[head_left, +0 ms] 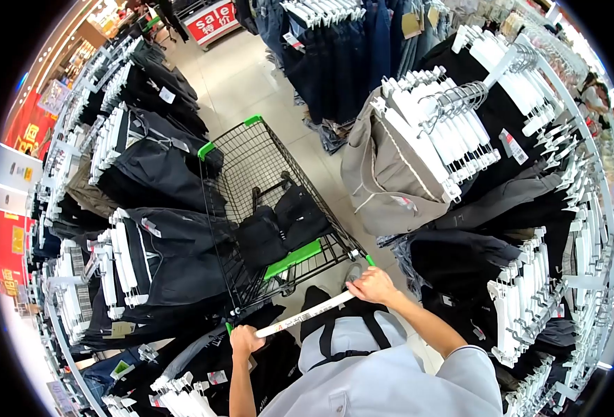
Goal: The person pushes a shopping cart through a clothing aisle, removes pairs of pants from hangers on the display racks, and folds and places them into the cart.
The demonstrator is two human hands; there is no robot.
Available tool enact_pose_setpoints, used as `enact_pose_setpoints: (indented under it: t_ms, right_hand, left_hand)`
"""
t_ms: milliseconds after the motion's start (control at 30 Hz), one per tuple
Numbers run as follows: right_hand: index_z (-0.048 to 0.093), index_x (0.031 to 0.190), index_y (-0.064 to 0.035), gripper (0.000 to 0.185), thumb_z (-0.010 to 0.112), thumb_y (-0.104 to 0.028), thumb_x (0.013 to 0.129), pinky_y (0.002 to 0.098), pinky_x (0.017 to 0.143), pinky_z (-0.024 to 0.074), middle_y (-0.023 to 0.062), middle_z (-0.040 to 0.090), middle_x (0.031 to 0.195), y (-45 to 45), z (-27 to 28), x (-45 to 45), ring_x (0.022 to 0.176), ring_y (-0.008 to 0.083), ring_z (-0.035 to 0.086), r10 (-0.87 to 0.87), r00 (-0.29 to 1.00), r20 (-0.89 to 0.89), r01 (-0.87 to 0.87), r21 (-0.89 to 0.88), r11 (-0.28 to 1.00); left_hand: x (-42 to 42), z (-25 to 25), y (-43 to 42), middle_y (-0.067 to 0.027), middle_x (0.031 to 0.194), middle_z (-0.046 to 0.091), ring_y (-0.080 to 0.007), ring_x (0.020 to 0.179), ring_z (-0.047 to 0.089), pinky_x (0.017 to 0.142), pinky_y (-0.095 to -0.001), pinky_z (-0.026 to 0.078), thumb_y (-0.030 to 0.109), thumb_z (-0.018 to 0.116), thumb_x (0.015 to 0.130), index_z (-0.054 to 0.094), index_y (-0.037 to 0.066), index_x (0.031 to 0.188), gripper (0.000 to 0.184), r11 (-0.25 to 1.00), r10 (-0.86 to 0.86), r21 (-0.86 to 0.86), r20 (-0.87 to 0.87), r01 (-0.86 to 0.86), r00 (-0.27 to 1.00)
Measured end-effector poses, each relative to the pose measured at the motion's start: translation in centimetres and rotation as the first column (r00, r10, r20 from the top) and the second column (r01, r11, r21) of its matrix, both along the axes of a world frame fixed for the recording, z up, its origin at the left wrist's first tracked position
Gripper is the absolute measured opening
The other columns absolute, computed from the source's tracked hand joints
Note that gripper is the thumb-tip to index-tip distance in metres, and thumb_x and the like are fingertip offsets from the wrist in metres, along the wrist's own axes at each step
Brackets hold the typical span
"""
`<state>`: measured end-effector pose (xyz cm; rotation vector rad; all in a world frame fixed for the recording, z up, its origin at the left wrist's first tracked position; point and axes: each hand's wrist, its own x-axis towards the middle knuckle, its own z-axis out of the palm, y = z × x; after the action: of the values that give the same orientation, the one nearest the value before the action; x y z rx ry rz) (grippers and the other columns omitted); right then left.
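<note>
Both of my hands grip the white handle bar (pixel 303 315) of a shopping cart. My left hand (pixel 246 341) is closed round the bar's left end, beside a green corner piece. My right hand (pixel 373 286) is wrapped round the right end, near another green corner. The cart (pixel 251 156) has a black wire basket with green corners and stretches ahead of me. Black bags or folded cloth (pixel 282 224) lie in its near part, above a green flap (pixel 293 259). The basket's far part shows bare wire.
Racks of dark trousers (pixel 182 257) on white hangers stand close on the left. To the right hang grey-beige trousers (pixel 390 174) and more dark clothes. Jeans (pixel 376 55) hang ahead. A tiled aisle (pixel 230 76) leads to a red sale sign (pixel 211 22); a person stands far right.
</note>
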<state>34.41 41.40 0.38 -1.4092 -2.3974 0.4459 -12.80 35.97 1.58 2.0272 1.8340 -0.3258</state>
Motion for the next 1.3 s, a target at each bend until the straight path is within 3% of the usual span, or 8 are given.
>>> enact_pose_setpoints:
  t_ms: [167,267,333,533,667,800,1133,1300]
  right_hand:
    - [0.066,0.087,-0.0023,0.019,0.077,-0.017,0.091,0.0377,0.075,0.0545,0.0142,0.069,0.084,3.5,7.0,2.4,0.067,0.0273,0.065,-0.332,0.742,-0.582,0.418,0.014,0.908]
    - [0.062,0.091,-0.0033,0.019,0.079,-0.011,0.093,0.0317,0.070,0.0509,0.0085,0.062,0.080,4.7,11.1,7.1,0.069,0.0182,0.060,-0.678,0.143,-0.721,0.856,-0.253,0.450]
    - [0.060,0.093,-0.0034,0.022,0.079,-0.014,0.094,0.0299,0.067,0.0490,0.0058,0.059,0.077,6.0,15.0,10.5,0.069,0.0144,0.056,-0.666,0.239,-0.707,0.948,0.021,0.319]
    - [0.055,0.076,-0.0035,0.045,0.081,-0.037,0.091,0.0384,0.055,0.0466,0.0097,0.056,0.065,8.5,21.6,15.1,0.057,0.0272,0.056,-0.777,0.593,-0.210,0.805,0.175,0.567]
    - [0.052,0.070,-0.0053,0.052,0.077,-0.045,0.093,0.0416,0.052,0.0460,0.0102,0.056,0.059,9.3,22.1,16.7,0.053,0.0320,0.058,-0.707,0.706,-0.022,0.695,0.214,0.687]
    - [0.053,0.066,-0.0054,0.060,0.074,-0.054,0.092,0.0411,0.052,0.0471,0.0106,0.057,0.056,10.0,22.9,17.2,0.054,0.0323,0.062,-0.600,0.790,0.128,0.562,0.242,0.791]
    - [0.053,0.063,-0.0052,0.057,0.074,-0.048,0.094,0.0423,0.051,0.0452,0.0113,0.055,0.054,10.4,21.6,18.5,0.051,0.0332,0.059,-0.542,0.833,0.115,0.513,0.207,0.833]
    - [0.050,0.064,-0.0051,0.056,0.074,-0.045,0.095,0.0425,0.051,0.0442,0.0120,0.053,0.054,10.5,21.2,18.9,0.051,0.0344,0.057,-0.522,0.849,0.083,0.498,0.205,0.842]
  left_hand:
    - [0.5,0.6,1.5,-0.0208,0.071,0.071,-0.0416,0.069,0.072,0.071,-0.0488,0.060,0.031,0.074,0.070,0.080,0.009,0.070,0.023,0.999,0.014,-0.036,0.003,-0.014,1.000]
    - [1.8,3.1,3.5,-0.0203,0.082,0.076,-0.0412,0.083,0.073,0.081,-0.0479,0.059,0.047,0.082,0.072,0.083,0.010,0.087,0.039,0.971,0.027,-0.236,-0.023,-0.031,0.999]
    - [1.1,2.3,4.1,-0.0203,0.086,0.077,-0.0408,0.085,0.074,0.081,-0.0472,0.059,0.052,0.083,0.072,0.083,0.008,0.089,0.048,0.930,0.003,-0.368,0.022,0.005,1.000]
    - [3.6,2.8,11.5,-0.0178,0.095,0.078,-0.0354,0.094,0.074,0.081,-0.0427,0.057,0.074,0.088,0.055,0.080,0.003,0.089,0.080,0.565,-0.379,-0.816,-0.122,0.125,0.917]
    - [17.7,7.3,18.6,-0.0222,0.086,0.074,-0.0430,0.086,0.072,0.080,-0.0493,0.058,0.038,0.076,0.084,0.072,-0.003,0.080,0.041,0.783,-0.449,-0.363,0.235,0.506,0.862]
    - [33.2,9.9,22.1,-0.0141,0.089,0.068,-0.0320,0.081,0.068,0.073,-0.0417,0.054,0.024,0.078,0.092,0.060,0.003,0.118,0.038,0.833,-0.487,0.241,0.748,0.498,0.452]
    - [48.3,13.9,21.4,-0.0098,0.067,0.069,-0.0219,0.064,0.071,0.062,-0.0367,0.053,0.031,0.081,0.092,0.049,-0.001,0.134,0.062,0.926,0.143,-0.265,0.904,0.269,0.402]
    - [49.4,11.2,21.3,-0.0141,0.065,0.070,-0.0340,0.061,0.071,0.062,-0.0423,0.055,0.039,0.084,0.087,0.066,-0.002,0.100,0.046,0.978,-0.049,-0.016,0.952,0.207,0.303]
